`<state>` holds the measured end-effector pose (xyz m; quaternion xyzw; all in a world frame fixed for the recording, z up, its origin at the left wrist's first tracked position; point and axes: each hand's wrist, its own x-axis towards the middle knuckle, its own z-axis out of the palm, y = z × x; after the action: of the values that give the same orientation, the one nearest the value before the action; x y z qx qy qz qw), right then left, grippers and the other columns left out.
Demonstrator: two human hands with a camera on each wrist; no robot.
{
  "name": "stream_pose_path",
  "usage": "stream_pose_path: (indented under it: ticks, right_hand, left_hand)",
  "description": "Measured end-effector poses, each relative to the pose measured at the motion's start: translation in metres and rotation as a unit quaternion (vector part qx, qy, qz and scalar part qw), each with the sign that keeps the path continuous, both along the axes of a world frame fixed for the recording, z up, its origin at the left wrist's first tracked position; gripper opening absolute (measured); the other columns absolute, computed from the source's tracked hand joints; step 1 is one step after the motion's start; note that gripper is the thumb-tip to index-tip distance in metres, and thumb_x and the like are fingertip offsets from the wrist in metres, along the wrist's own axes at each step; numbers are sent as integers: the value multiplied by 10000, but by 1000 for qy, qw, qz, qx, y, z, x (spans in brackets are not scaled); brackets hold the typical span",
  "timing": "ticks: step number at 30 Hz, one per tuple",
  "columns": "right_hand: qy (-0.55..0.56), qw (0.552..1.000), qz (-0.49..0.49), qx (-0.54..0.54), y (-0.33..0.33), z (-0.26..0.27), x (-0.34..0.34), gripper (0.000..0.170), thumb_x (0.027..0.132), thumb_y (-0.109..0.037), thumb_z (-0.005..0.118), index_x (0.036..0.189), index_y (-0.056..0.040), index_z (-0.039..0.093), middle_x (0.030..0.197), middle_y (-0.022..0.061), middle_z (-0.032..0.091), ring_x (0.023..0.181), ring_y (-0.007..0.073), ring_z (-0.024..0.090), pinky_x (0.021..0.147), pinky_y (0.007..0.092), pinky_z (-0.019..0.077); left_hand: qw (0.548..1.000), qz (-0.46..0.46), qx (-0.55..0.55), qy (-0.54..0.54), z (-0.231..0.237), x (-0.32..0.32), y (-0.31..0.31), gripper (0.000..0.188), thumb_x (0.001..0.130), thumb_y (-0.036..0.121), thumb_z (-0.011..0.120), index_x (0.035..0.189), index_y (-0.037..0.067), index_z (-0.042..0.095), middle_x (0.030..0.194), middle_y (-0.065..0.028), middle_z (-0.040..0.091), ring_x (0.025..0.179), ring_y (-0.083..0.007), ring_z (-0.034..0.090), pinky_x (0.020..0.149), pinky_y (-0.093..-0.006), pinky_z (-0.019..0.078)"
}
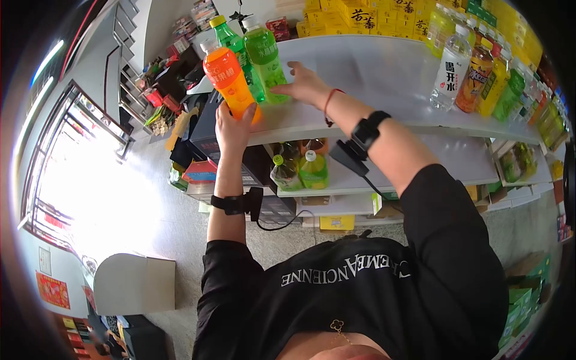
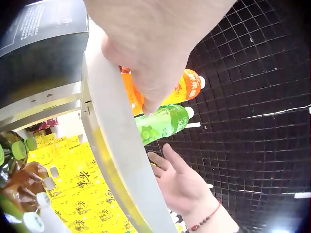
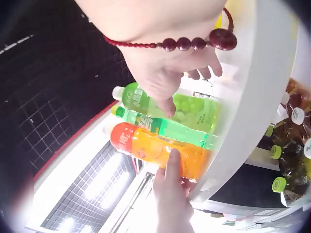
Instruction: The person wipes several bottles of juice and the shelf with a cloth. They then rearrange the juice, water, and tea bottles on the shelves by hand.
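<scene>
At the shelf's left end, the left hand [image 1: 234,129] grips the lower part of an orange drink bottle [image 1: 222,73], thumb on its near side. Two upright bottles stand beside it: a green one with a white cap [image 1: 264,55] and, behind, another with a yellow-green cap [image 1: 230,41]. Just right of the white-capped bottle is the right hand [image 1: 306,85], fingers spread. In the right wrist view the right thumb overlaps the green bottle [image 3: 194,114]; contact is unclear. The left wrist view has the left hand [image 2: 150,53] partly covering the orange bottle [image 2: 188,86].
More bottles [image 1: 447,72] stand on the white shelf [image 1: 372,84] at the right, with yellow boxes [image 1: 360,18] behind it. Capped bottles [image 1: 313,171] occupy the lower shelf. A dark box [image 1: 210,135] adjoins the shelf's left end.
</scene>
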<state>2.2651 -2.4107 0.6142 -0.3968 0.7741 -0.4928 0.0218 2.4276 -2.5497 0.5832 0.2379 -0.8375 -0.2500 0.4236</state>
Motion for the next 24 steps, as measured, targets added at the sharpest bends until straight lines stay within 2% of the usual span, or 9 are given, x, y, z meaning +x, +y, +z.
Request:
stream_pose_path:
  ticks: [2,3,6,8,10,15,17,19,24]
  right_hand:
    - [8,1000,20,6,-20,-6,-9,925,655,-467,804,1298,76,422,1181,248,594,1076,339,605,913,383,484]
    - [18,999,45,12,-25,-3,-8,909,652,-463,805,1290,66,432,1174,245,597,1068,342,606,920,384,480]
    - [48,997,-26,51,-32,-3,0,828,662,-450,799,1234,55,478,1153,240,608,1045,357,609,901,385,491]
    - [58,997,-24,38,-36,-11,-9,785,664,-446,798,1193,55,506,1128,240,618,1029,363,613,888,392,496]
    - [71,997,-19,25,-30,-7,-5,743,666,-442,797,1152,55,533,1104,241,627,1014,370,617,875,399,500]
    - [62,997,10,-51,40,-5,-10,563,700,-431,775,1030,2,636,999,207,671,963,366,636,854,405,506]
    - [129,989,-57,-37,82,4,-10,513,727,-426,758,1006,-9,650,992,189,678,959,346,645,852,389,509]
    - [120,985,1,-126,109,-4,-36,522,745,-433,746,1031,-11,637,996,185,679,949,332,653,841,387,513]
    - [140,983,-98,-71,192,5,-42,541,756,-430,741,1079,-16,612,1004,185,679,946,324,658,832,386,513]
  left_hand:
    - [1000,22,-8,6,-2,-1,1,626,774,421,734,1187,-7,538,1110,-145,588,1036,-285,576,892,-379,443]
    - [1000,18,-10,7,-1,-2,1,626,774,421,734,1187,-7,538,1110,-145,588,1036,-285,576,892,-379,443]
    - [1000,20,-16,4,-3,-2,1,628,778,433,723,1187,-7,537,1112,-153,580,1056,-297,563,908,-382,434]
    - [1000,12,-20,12,-2,0,2,638,775,413,713,1200,-14,502,1103,-188,558,1019,-365,578,870,-431,460]
    - [999,13,-29,10,-2,0,0,636,776,416,710,1198,-14,503,1101,-189,558,1019,-365,577,868,-431,461]
    - [998,21,-56,7,-6,-1,-3,640,781,427,702,1201,-12,500,1098,-188,556,1024,-362,571,871,-432,460]
    - [999,17,-46,-2,-5,0,-1,649,783,438,697,1207,-10,495,1100,-188,558,1038,-358,566,882,-434,456]
    - [999,25,-48,4,-8,-4,-4,652,782,439,698,1209,-10,494,1100,-186,559,1041,-356,566,886,-434,455]
    - [998,33,-57,-3,-7,-5,-6,654,783,455,695,1206,-4,499,1145,-191,562,1084,-353,558,910,-428,450]
